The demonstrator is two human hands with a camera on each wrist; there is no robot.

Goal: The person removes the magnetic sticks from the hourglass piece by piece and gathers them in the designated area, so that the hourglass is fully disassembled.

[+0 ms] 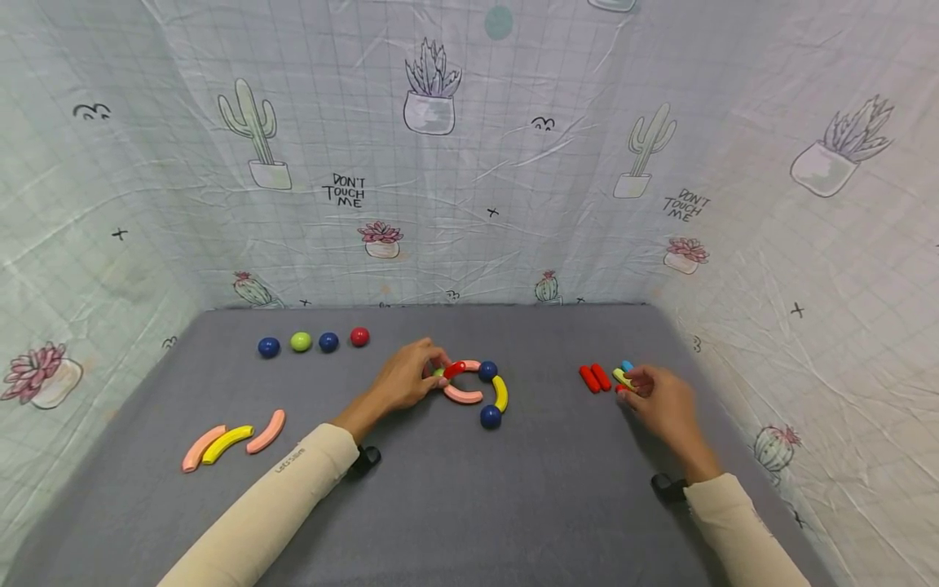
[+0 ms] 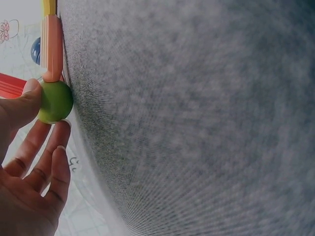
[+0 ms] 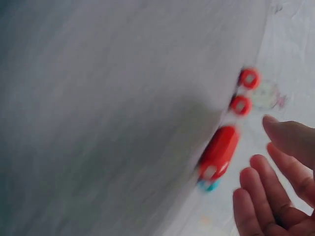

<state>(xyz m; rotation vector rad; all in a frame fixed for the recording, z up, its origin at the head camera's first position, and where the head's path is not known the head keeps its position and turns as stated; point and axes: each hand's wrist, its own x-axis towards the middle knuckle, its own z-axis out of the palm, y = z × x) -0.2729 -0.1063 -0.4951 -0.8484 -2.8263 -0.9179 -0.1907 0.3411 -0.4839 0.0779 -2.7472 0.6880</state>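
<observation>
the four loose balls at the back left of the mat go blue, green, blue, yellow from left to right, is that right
Not quite: the last one is red, not yellow. The head view shows the row at the back left of the grey mat as blue ball, green ball, blue ball, then red ball.

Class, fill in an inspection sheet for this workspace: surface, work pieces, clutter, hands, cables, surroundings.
Surface: grey felt mat.
Work pieces: green ball joined to a red curved stick and pink curved stick; short red sticks on the right.
Clutter: four loose balls, three spare curved sticks.
Hands: left hand pinches the green ball; right hand over the short sticks, fingers relaxed.
Cables: nothing seen.
Surroundings: cactus-print cloth.
</observation>
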